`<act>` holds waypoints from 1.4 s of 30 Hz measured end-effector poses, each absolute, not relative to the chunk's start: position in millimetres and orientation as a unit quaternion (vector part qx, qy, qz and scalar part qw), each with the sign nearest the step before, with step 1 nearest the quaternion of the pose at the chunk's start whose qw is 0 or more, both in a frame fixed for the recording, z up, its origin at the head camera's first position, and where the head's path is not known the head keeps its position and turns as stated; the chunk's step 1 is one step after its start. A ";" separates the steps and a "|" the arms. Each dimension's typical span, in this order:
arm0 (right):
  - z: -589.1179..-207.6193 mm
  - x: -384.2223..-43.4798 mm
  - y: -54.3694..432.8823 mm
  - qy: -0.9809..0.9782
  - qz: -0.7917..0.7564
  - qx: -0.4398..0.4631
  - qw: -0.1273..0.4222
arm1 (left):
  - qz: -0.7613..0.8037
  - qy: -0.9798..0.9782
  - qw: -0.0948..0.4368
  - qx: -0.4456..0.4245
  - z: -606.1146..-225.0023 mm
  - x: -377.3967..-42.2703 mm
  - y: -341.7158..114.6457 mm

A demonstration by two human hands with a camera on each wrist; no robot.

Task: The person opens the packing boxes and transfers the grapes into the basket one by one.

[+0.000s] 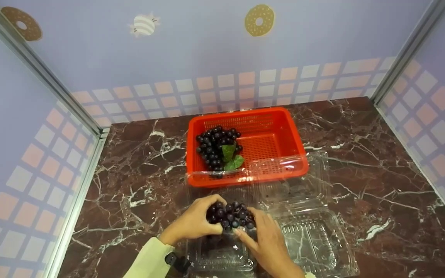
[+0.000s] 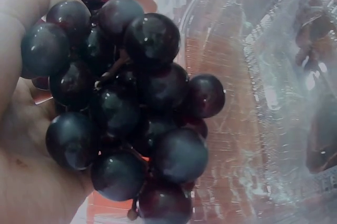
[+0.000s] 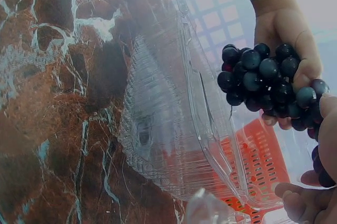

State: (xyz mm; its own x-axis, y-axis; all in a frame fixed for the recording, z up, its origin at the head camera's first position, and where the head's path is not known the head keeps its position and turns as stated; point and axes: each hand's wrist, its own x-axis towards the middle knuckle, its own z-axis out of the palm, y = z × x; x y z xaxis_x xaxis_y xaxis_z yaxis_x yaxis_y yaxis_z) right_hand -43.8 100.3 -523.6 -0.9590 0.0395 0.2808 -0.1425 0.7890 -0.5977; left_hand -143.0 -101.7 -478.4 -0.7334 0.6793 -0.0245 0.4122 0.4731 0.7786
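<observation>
A bunch of dark grapes point(image 1: 230, 217) is held between both hands over a clear plastic clamshell box point(image 1: 222, 265). My left hand point(image 1: 196, 220) grips the left end of the bunch, thumb at the front and fingers behind. At the other end, my right hand point(image 1: 267, 241) holds the grapes between its thumb and fingers. Close up in the left wrist view, the round grapes point(image 2: 113, 108) hang on a thin brown stem against the palm. From the right wrist view, the bunch point(image 3: 263, 79) spans from one hand to the other, above the box's side point(image 3: 152, 124).
Behind the hands stands a red basket point(image 1: 245, 113), with more dark grapes point(image 1: 213, 144) and green leaves point(image 1: 233, 164) on its left side. A second open clear box point(image 1: 309, 237) lies on the right; raised lids overlap the basket's front. Patterned walls enclose the marbled table point(image 1: 137, 200).
</observation>
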 end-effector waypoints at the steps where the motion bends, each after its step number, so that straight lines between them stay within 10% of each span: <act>1: -523.5 -43.7 100.3 -0.935 0.323 0.027 0.141 | 0.398 0.841 0.166 0.326 -476.8 -143.5 -101.6; 42: -518.2 -49.8 102.1 -0.877 0.320 0.097 0.344 | 0.404 0.835 0.146 0.345 -425.6 -154.8 -92.8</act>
